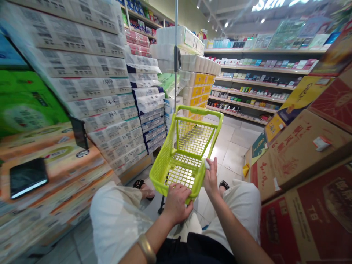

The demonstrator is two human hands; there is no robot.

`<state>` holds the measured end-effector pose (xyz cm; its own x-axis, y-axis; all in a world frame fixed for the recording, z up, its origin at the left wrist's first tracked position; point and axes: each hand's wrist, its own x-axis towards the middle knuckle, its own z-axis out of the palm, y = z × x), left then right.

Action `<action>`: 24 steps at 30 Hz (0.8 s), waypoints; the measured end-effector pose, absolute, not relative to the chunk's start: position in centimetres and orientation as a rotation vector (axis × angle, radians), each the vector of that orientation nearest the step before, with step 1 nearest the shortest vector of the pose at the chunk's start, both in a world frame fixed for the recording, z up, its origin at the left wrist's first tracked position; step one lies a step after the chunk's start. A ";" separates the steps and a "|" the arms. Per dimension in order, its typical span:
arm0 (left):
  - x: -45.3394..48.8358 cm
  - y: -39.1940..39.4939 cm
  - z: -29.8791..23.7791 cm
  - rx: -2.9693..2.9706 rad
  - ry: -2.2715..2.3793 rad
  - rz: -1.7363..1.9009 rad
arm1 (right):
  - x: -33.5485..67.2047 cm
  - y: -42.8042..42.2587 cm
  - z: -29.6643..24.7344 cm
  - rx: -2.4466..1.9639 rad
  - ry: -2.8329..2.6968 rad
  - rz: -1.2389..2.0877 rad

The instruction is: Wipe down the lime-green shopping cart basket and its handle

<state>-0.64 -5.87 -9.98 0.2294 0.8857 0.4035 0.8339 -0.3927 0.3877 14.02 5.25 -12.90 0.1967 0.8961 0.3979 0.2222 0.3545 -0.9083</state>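
A lime-green plastic shopping basket (167,161) on a trolley stands in the aisle right in front of my knees, empty. My left hand (177,201), with a metal bangle at the wrist, curls over the basket's near rim. My right hand (211,178) rests against the basket's right near corner, fingers closed on a small white scrap (207,164) that I cannot identify. My legs in pale trousers and dark sandals show below.
Stacked packs of tissue and paper rolls (104,106) fill the left side, with a dark phone (27,177) lying on them. Brown and red cardboard cartons (302,154) are piled at the right. Product shelves (255,84) run across the back. A metal pole (176,55) rises beyond the basket.
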 end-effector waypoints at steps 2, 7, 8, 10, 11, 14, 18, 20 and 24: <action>-0.6 -5.9 -10.0 2.387 1.679 0.896 | 14.2 6.5 -12.5 -1.152 -1.305 0.705; -0.9 -5.8 -10.2 2.411 1.684 0.887 | 12.6 0.3 -14.3 -1.053 -1.523 0.612; -1.0 -5.8 -10.2 2.417 1.682 0.886 | 12.4 -1.4 -14.8 -1.029 -1.585 0.583; -1.2 -5.9 -10.1 2.419 1.675 0.894 | 12.5 -3.9 -15.5 -0.953 -1.720 0.506; -1.3 -5.9 -10.0 2.417 1.671 0.897 | 12.9 -4.5 -15.7 -0.899 -1.802 0.465; -1.7 -6.1 -9.7 2.418 1.656 0.881 | 14.6 -3.8 -15.2 -0.765 -2.046 0.344; -2.0 -6.0 -9.4 2.436 1.643 0.871 | 17.4 0.5 -13.1 -0.748 -2.228 0.212; -2.1 -5.8 -9.4 2.440 1.650 0.878 | 18.4 2.7 -11.9 -0.771 -2.251 0.172; -2.2 -5.6 -9.3 2.446 1.648 0.881 | 18.1 4.4 -10.2 -0.877 -2.084 0.150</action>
<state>-2.19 -5.55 -9.32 0.2637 0.8680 0.4207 0.8319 -0.4254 0.3562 18.09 4.42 -10.19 -0.3947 0.6350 0.6641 0.5332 0.7469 -0.3973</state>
